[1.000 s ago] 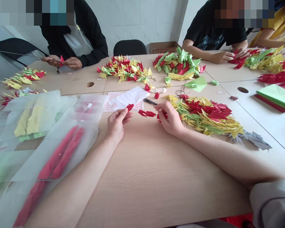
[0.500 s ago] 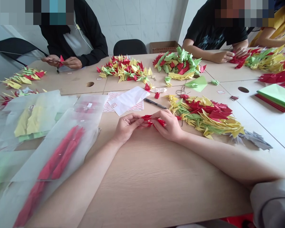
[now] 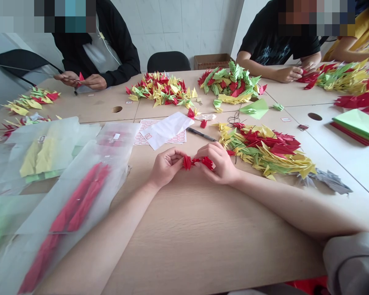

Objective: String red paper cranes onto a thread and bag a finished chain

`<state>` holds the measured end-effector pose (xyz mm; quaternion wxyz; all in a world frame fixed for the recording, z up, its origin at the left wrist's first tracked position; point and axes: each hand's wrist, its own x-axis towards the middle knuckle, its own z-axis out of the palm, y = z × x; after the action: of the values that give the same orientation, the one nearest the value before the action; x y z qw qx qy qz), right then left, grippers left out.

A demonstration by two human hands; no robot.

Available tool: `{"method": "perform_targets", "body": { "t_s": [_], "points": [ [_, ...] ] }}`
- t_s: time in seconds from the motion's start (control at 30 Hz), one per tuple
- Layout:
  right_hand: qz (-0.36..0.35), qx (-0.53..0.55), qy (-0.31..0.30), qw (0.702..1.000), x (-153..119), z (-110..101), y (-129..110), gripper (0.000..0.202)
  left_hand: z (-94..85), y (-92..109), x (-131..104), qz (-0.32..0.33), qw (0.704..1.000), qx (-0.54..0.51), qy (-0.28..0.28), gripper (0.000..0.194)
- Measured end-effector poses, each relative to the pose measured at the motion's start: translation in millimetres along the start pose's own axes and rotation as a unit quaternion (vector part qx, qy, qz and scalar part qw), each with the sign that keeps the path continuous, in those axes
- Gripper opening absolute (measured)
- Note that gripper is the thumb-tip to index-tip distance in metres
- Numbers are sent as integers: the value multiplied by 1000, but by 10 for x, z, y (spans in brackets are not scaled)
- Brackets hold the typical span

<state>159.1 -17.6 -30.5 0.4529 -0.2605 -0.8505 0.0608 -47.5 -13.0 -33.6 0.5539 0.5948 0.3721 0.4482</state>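
Over the near middle of the table, my left hand (image 3: 167, 167) pinches the left end of a short row of red origami cranes (image 3: 187, 162). My right hand (image 3: 220, 164) has its fingers closed round the right part of the same row, with red paper showing between thumb and fingers. The hands are a little apart, and some folds are hidden behind the fingers. Just beyond my right hand lies a heap of red, yellow and green paper cranes (image 3: 267, 147) with a dark thread. A black pen (image 3: 201, 134) rests behind the hands.
Translucent plastic bags (image 3: 110, 135) holding red, yellow and green paper cover the left side. White paper (image 3: 167, 130) lies on a printed label sheet. More crane heaps (image 3: 161, 88) stand farther back, with a stack of square paper (image 3: 356, 125) at right. Co-workers' hands (image 3: 94, 81) fold paper across the table.
My left hand has drawn slightly away from the right, its fingers uncurling a little. More of the red cranes now shows between the hands, with one standing upright at my left fingertips.
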Motion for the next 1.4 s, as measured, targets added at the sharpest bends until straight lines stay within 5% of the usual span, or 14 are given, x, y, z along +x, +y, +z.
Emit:
{"method": "perform_targets", "body": {
  "t_s": [0.17, 0.5, 0.67, 1.13, 1.27, 1.4],
  "points": [
    [-41, -39, -21, 998, 9, 17, -5, 23, -6, 2, 2, -14, 1000, -8, 5, 23],
    [11, -44, -39, 998, -2, 18, 6, 8, 41, 40, -27, -17, 999, 16, -28, 19],
    [-10, -22, -62, 998, -4, 5, 5, 27, 32, 22, -8, -27, 999, 21, -11, 25],
    [-20, -58, -38, 997, -5, 95, 18, 10, 69, 1, -67, 0, 998, 49, -45, 31],
    [-4, -41, -45, 998, -8, 95, 20, 12, 121, -8, -82, 27, 995, 82, -47, 31],
    [58, 3, -36, 998, 5, 71, 5, 14, 95, 3, -88, 10, 996, -2, -90, 30]
  ]
}}
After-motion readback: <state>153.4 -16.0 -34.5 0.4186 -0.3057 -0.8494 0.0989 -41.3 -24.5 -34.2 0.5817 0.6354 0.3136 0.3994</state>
